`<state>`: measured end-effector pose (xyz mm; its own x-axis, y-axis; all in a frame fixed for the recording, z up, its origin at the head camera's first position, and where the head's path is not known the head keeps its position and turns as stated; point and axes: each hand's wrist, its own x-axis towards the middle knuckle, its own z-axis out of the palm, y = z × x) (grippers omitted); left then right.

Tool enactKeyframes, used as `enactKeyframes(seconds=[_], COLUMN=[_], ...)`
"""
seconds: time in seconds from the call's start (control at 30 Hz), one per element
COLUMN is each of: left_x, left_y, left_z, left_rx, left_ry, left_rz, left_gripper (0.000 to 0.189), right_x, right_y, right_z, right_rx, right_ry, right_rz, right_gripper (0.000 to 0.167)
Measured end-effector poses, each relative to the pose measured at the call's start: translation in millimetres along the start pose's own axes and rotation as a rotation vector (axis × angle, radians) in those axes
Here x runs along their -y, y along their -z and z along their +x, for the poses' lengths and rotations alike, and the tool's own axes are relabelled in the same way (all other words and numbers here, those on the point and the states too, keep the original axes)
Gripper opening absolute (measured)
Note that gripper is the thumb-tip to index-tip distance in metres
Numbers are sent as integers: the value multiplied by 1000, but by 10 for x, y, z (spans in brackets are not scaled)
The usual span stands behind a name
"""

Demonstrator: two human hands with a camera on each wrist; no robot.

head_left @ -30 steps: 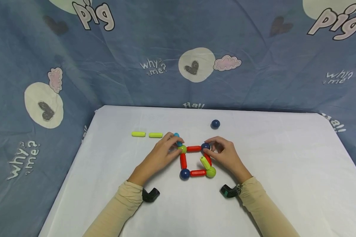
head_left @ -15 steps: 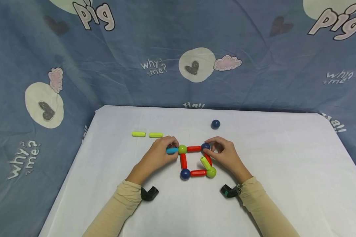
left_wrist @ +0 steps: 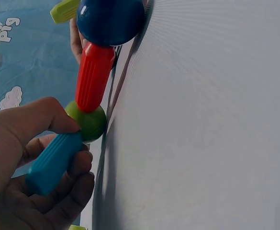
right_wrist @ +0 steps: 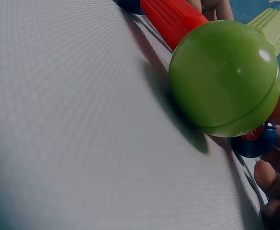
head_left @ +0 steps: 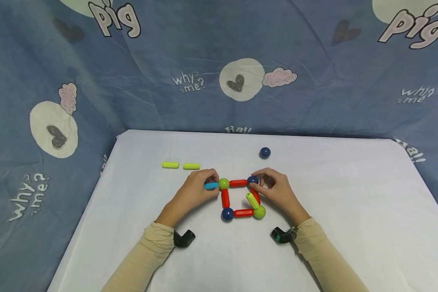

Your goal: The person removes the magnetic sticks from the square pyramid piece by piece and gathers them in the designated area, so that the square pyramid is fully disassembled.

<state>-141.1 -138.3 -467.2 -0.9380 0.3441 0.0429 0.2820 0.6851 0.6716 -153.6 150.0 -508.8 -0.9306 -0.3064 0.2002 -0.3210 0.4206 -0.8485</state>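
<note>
Red rods (head_left: 239, 183) and balls form a square frame on the table, with green and dark blue balls at opposite corners. My left hand (head_left: 193, 192) pinches a light blue rod (left_wrist: 53, 165) between thumb and fingers. That rod points left from the far-left green ball (head_left: 224, 183), its end right at the ball. With thumb and fingertips, my right hand (head_left: 279, 192) grips the far-right dark blue ball (head_left: 252, 181). A yellow-green rod (head_left: 253, 200) rises at a slant from the near-right green ball (right_wrist: 226, 79). The near-left corner is another dark blue ball (head_left: 227, 215).
Two loose yellow-green rods, a left one (head_left: 170, 165) and a right one (head_left: 191, 166), lie beyond my left hand. One loose dark blue ball (head_left: 265, 153) rests farther back. Behind the white table (head_left: 350, 194) hangs a blue printed cloth (head_left: 160, 48).
The light blue rod has swung from pointing up and back at the green ball to pointing left from it. My left hand shifted slightly left with it; my right hand stayed still.
</note>
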Motion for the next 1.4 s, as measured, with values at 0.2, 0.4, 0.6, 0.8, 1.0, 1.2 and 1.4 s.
enactKeyframes(seconds=[0.2, 0.4, 0.6, 0.8, 1.0, 1.2, 1.4], left_x=[1, 26, 41, 20, -33, -14, 51], left_y=[29, 52, 105, 124, 50, -12, -40], left_z=[-15, -13, 13, 98, 298, 424, 464], left_rx=[-27, -44, -78, -110, -102, -75, -105], left_ry=[34, 58, 47, 24, 23, 50, 45], left_rz=[-1, -3, 19, 101, 184, 215, 178], left_gripper=[15, 23, 22, 24, 24, 24, 23], right_x=[6, -2, 4, -4, -31, -30, -30], right_y=[2, -1, 6, -3, -34, -43, -11], right_z=[-2, 3, 15, 4, -1, 4, 12], right_rx=[-1, 1, -4, -5, -11, -2, -8], right_ry=[-1, 3, 8, 11, 13, 18, 18], right_rz=[1, -2, 3, 27, 23, 16, 18], right_gripper=[27, 27, 27, 27, 27, 28, 28])
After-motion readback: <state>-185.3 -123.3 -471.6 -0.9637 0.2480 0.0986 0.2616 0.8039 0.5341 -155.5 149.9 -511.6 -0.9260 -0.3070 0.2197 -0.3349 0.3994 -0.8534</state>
